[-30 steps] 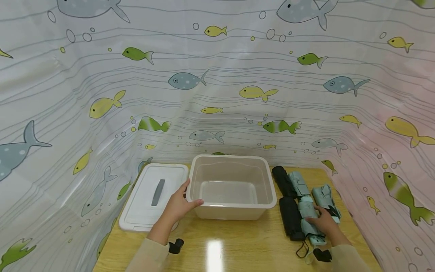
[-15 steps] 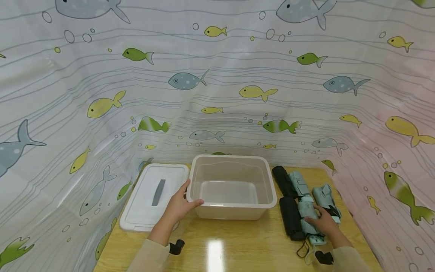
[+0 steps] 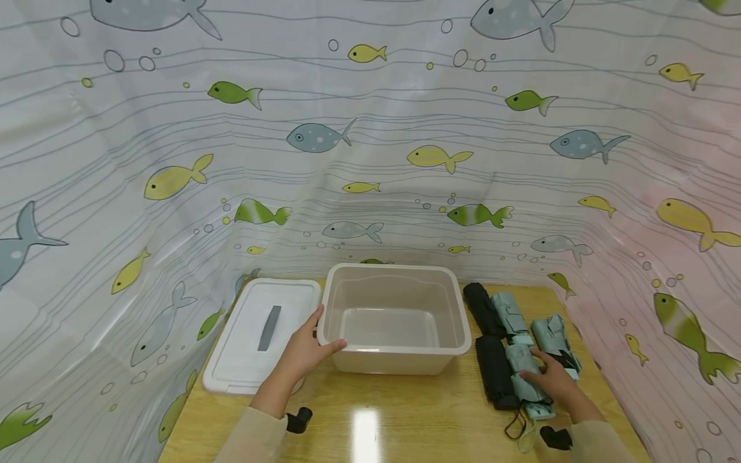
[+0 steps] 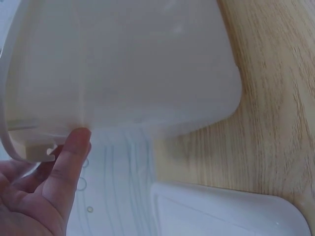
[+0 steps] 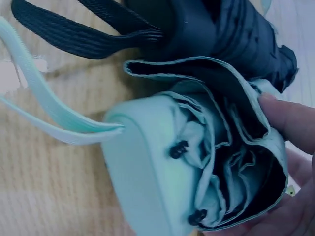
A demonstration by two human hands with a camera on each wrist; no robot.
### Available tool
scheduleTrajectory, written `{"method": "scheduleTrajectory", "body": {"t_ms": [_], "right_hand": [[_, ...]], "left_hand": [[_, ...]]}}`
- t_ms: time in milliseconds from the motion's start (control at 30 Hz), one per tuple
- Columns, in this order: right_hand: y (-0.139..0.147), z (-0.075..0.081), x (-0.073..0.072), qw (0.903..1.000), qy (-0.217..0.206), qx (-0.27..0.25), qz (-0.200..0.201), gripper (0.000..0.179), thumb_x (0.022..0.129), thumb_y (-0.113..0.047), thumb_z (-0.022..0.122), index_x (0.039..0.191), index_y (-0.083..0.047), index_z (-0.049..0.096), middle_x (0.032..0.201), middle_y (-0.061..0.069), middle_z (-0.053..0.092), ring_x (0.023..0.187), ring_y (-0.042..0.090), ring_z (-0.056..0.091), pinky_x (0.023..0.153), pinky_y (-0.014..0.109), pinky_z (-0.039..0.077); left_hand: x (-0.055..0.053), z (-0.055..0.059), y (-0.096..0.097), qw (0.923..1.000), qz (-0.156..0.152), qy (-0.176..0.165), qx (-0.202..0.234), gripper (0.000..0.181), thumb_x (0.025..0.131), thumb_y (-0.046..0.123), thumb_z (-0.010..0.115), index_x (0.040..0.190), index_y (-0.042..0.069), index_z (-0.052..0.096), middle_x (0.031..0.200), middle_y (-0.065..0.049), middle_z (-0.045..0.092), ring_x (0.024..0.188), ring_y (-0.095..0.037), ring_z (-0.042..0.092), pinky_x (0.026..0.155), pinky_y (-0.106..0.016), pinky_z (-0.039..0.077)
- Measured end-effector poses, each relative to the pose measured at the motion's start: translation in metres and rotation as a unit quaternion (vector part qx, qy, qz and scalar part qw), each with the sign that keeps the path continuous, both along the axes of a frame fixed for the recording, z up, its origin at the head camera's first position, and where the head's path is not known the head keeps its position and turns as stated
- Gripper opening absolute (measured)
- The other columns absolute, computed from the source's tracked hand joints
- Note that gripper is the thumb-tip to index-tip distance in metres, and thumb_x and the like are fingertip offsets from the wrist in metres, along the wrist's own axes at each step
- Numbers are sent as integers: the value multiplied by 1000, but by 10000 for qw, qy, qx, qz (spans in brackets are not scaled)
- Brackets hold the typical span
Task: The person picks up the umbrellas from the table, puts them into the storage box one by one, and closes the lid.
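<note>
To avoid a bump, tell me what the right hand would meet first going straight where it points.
The right hand would first meet the green umbrella it grips; beyond, possibly a black umbrella; depth is unclear.

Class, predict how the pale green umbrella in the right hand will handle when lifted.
The pale green umbrella will probably feel floppy around its sides, where loose fabric gapes. Its smooth, solid-looking handle suggests a stiff end. The slack wrist strap will likely dangle.
</note>
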State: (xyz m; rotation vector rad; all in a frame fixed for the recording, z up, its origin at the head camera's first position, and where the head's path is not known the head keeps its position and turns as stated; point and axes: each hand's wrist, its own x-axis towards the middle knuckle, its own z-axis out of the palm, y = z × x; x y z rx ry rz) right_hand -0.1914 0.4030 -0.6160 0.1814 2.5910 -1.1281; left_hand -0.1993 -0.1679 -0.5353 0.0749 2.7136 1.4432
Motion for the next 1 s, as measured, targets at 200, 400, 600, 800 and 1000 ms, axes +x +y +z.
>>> {"method": "scheduleTrajectory", "body": {"t_ms": [200,400,600,800,1000], "right_hand": [[-1,10,-1,9997,-216,-101,8,89,93,-32,74,151,12,24,150,44,18,130,63,32,95,62,44],[0,15,-8,9992,-411,17,24,92,89,-37,77,149,12,26,147,46,22,127,63,34,92,62,45],[-1,17,-11,9980,-627,-57,24,91,91,-43,73,148,11,26,144,48,23,125,64,37,84,62,49],[-1,17,-13,9967,-764,-180,-180,87,94,-46,68,145,12,29,145,47,20,125,65,34,79,66,50],[-1,12,-15,9954,-898,-238,-242,95,91,-51,70,147,13,26,146,46,17,127,66,31,83,68,47]], "left_hand": [[2,3,-2,9997,-66,-202,135,112,78,54,82,162,17,18,157,-19,36,122,-38,58,88,-45,55],[1,4,-1,9996,-60,-236,159,112,78,54,82,162,17,18,156,-19,38,123,-38,57,88,-45,55],[0,4,-2,9996,-8,-258,94,113,77,56,82,162,18,19,157,-17,36,128,-39,53,91,-47,54],[0,4,-2,9997,-49,-208,109,112,77,56,82,162,17,19,158,-17,34,130,-40,51,93,-49,53],[-1,3,-2,9997,-34,-195,129,113,77,55,82,162,16,19,157,-18,36,129,-40,52,92,-49,53]]}}
